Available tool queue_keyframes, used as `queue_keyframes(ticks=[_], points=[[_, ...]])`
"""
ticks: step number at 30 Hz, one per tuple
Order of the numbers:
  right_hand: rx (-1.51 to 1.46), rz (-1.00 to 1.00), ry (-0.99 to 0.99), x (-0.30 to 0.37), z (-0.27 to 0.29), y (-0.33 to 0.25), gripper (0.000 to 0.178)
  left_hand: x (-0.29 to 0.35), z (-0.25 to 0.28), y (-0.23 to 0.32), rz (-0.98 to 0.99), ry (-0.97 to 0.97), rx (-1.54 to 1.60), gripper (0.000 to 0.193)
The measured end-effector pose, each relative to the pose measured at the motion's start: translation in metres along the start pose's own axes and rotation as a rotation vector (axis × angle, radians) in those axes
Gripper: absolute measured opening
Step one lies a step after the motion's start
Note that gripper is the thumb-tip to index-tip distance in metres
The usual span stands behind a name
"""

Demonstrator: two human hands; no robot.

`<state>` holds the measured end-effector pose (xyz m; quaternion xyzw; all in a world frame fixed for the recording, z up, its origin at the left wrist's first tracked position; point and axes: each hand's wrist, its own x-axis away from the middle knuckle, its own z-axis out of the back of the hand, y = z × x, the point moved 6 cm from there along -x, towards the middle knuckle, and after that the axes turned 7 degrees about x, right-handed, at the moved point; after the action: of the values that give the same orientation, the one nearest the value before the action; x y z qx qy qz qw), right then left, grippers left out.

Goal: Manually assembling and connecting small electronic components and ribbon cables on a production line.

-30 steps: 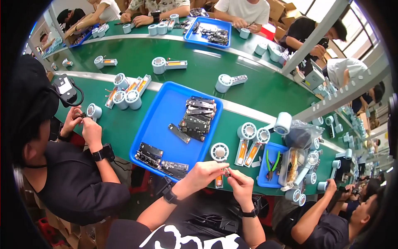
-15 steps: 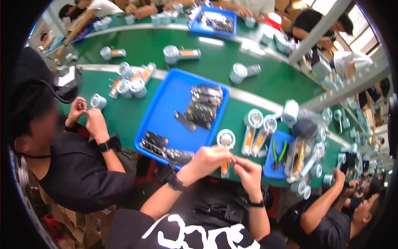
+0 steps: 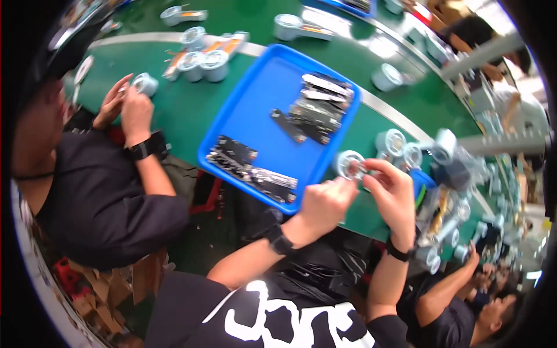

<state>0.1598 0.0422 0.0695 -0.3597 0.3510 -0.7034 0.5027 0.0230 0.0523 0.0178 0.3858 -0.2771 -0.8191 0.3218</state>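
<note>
A pale blue round housing (image 3: 347, 158) with an open ring top sits at the table edge, just beyond my hands. My left hand (image 3: 326, 210) is closed in front of it; its fingertips are hidden against the housing's near side, so what they hold does not show. My right hand (image 3: 392, 194) reaches to the housing's right rim, thumb and forefinger pinched over the opening. Whatever lies in that pinch is too small and blurred to name. Left of my hands is a blue tray (image 3: 246, 110) with stacks of black flat parts (image 3: 316, 119) inside.
More pale blue housings (image 3: 394, 141) stand to the right, near a clear plastic container (image 3: 432, 217). At left, a co-worker's hands (image 3: 136, 113) work on another housing (image 3: 146, 84). Several housings with orange-striped handles (image 3: 203, 61) lie beyond. A metal post (image 3: 505, 145) crosses at right.
The view has shifted, so the tray and housings sit differently in the picture. My hands have moved from in front of the housing up to its ring.
</note>
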Motion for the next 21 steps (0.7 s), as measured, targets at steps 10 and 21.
queue_keyframes(ticks=[10, 21], points=[[0.003, -0.124, 0.045, 0.004, 0.006, 0.008, 0.025, -0.006, -0.004, -0.001, -0.105, 0.029, -0.011, 0.013], [-0.12, -0.112, 0.314, 0.05, -0.01, 0.04, 0.027, -0.002, -0.005, -0.007, -0.097, -0.156, 0.191, 0.009]])
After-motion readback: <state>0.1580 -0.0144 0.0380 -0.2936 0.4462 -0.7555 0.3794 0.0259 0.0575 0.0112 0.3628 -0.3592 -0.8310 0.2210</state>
